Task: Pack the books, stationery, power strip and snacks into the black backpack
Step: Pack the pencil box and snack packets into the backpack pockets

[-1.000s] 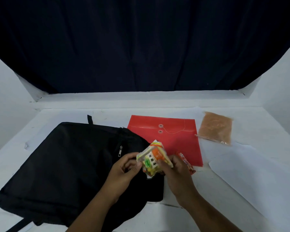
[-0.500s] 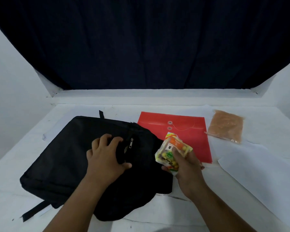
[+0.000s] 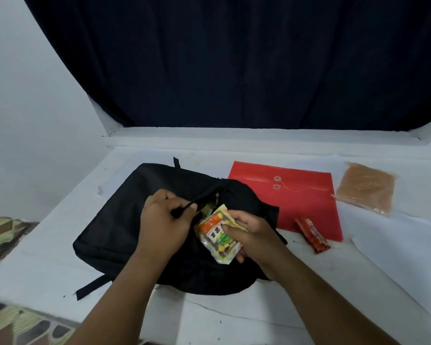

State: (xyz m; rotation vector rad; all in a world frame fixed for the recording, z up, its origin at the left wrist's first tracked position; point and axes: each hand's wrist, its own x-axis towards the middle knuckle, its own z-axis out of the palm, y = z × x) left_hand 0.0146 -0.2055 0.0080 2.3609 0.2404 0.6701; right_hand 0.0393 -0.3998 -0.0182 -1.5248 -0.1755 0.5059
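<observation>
White table (image 3: 60, 260) fills the lower half of the head view, with a dark curtain (image 3: 234, 61) hung across the top.

Your black backpack (image 3: 120, 220) lies flat at centre left. Your left hand (image 3: 164, 225) pinches the edge of its pocket opening between curled fingers and thumb, lifting the fabric, so as I read it the mouth stays wide enough for a packet to slide in. Your right hand (image 3: 251, 235) grips the colourful snack packet (image 3: 218, 239), fingers wrapped around its right side, its upper end tipped toward that gap; that angle suggests you are about to feed it in. Something yellowish shows just inside the opening, but you cannot tell from here what it is.

Outside the bag, to the right of centre, the red envelope folder (image 3: 299, 202) lies flat, a red snack bar (image 3: 312, 235) overlaps its lower edge, and a brownish clear pouch (image 3: 366, 190) sits at far right. No books or power strip show.
</observation>
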